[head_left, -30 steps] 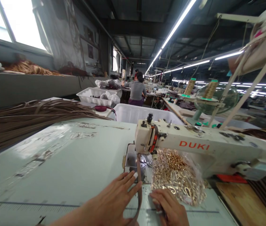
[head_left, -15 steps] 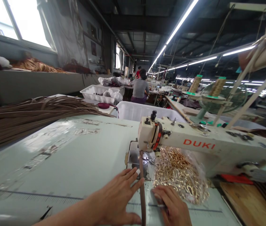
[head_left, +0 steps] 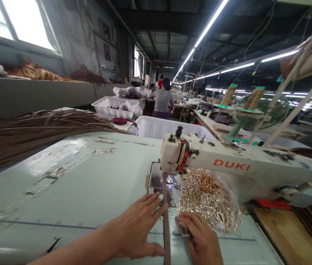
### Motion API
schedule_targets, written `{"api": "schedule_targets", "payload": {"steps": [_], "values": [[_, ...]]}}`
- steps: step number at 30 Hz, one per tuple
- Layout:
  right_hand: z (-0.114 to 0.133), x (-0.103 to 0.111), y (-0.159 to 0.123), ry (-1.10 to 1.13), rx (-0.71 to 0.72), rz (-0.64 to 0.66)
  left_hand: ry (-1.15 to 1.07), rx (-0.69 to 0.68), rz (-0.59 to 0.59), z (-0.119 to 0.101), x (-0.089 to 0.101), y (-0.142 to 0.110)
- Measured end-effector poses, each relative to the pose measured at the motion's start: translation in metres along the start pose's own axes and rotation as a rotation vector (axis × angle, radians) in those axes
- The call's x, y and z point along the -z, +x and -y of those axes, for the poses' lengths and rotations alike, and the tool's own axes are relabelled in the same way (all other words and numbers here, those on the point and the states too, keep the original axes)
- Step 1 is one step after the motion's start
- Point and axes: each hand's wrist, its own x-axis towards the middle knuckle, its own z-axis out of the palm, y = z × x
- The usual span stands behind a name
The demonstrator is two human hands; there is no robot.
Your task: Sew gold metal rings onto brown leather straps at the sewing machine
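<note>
A narrow brown strap point(head_left: 167, 235) runs lengthwise over the pale green table, its far end under the head of the DUKI sewing machine point(head_left: 172, 152). My left hand point(head_left: 136, 224) lies flat along the strap's left side, fingers spread, with the index fingertip touching it and a white wrap on one finger. To the right of the strap, my right hand point(head_left: 202, 239) rests with curled fingers around a small, greyish metal thing, mostly hidden by the fingers. Just beyond that hand is a clear plastic bag of gold-coloured metal clasps point(head_left: 211, 200), lying under the machine arm.
Many brown straps point(head_left: 48, 127) are heaped along the table's left side. Behind the machine stands a white plastic bin point(head_left: 158, 127). Thread cones point(head_left: 255, 98) are mounted at the right. A person in grey point(head_left: 164, 99) sits farther back. A printed ruler line point(head_left: 62, 227) crosses the table.
The view has shifted slightly, so most things sit a little higher and farther left. Both hands keep nearly the same pose beside the strap.
</note>
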Motion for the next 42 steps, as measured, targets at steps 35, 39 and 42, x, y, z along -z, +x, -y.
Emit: {"api": "schedule_targets", "payload": {"steps": [35, 39, 42], "values": [[-0.006, -0.002, 0.0, 0.001, 0.053, -0.049, 0.002, -0.088, -0.152, 0.019, 0.003, 0.024], [-0.004, 0.0, 0.002, 0.013, 0.048, -0.059, -0.003, -0.105, -0.16, 0.026, 0.006, 0.029], [-0.004, 0.0, 0.002, 0.017, 0.044, -0.038, -0.018, -0.135, -0.169, 0.034, 0.006, 0.035]]}}
